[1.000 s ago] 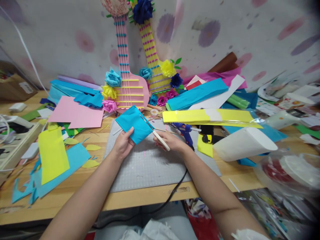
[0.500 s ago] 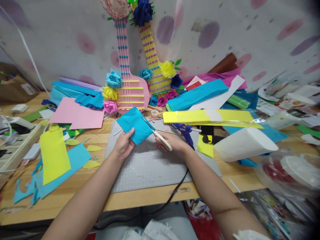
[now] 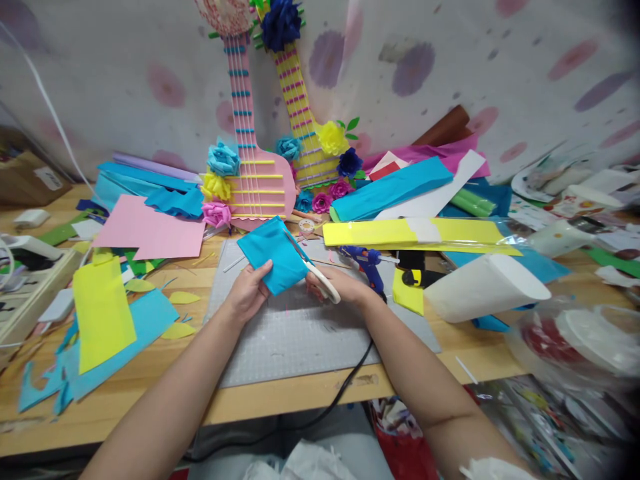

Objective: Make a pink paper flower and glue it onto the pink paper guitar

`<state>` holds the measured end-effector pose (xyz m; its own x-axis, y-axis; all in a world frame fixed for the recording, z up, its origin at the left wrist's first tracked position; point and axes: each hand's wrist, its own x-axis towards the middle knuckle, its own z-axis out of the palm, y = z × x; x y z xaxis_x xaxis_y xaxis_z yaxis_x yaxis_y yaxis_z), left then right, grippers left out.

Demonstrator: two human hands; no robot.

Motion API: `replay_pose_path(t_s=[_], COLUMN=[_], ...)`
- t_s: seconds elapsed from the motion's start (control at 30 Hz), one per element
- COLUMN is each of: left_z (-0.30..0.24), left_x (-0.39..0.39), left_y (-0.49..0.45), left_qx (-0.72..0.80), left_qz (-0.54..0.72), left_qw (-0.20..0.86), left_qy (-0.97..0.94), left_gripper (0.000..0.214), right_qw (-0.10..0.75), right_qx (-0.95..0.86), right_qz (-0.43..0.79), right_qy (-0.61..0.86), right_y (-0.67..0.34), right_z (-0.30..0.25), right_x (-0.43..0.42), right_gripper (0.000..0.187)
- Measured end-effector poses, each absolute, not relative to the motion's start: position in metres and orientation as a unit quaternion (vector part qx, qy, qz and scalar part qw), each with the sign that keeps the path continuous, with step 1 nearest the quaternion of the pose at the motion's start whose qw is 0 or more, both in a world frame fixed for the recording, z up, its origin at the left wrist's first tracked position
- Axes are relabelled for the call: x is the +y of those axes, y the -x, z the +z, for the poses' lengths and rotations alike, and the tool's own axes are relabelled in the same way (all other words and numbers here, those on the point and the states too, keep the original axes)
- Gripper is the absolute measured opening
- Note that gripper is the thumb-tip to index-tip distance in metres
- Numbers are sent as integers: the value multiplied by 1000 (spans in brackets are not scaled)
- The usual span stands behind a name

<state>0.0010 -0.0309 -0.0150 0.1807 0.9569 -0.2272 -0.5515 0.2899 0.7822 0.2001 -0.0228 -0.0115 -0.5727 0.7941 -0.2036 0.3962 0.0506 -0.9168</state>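
Note:
Between thumb and fingers, my left hand [image 3: 251, 288] grips a folded square of blue crepe paper [image 3: 273, 257] at its lower left edge. Scissors [image 3: 323, 283] with white handles are in my right hand [image 3: 337, 285], whose fingers are partly hidden behind the handles. The scissor blades lie along the paper's upper right edge, pointing up and left. Both hands are above the grey cutting mat [image 3: 280, 357].
Behind the mat lean a pink paper guitar [image 3: 275, 183] and a yellow one [image 3: 300, 120]. To the right are a blue glue gun [image 3: 367, 263], wrapped yellow paper [image 3: 370, 235] and a white roll [image 3: 480, 290]. Yellow paper [image 3: 103, 320] lies left, near loose leaf shapes.
The view has shifted slightly, moving the scene a little left. The blue paper is tilted a bit differently against the scissors; both hands keep their hold.

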Motion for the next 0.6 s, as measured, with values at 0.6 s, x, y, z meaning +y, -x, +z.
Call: replay_pose_path(t_s=[0.6], left_z=[-10], left_x=[-29], left_y=[3], left_qx=[396], left_qz=[546], left_qw=[686], left_qy=[-275], left_gripper=[33], right_qw=[189], right_qx=[-704], right_qz=[573], right_qy=[374], right_y=[-200], right_z=[-13], right_x=[-24], right_gripper=[49])
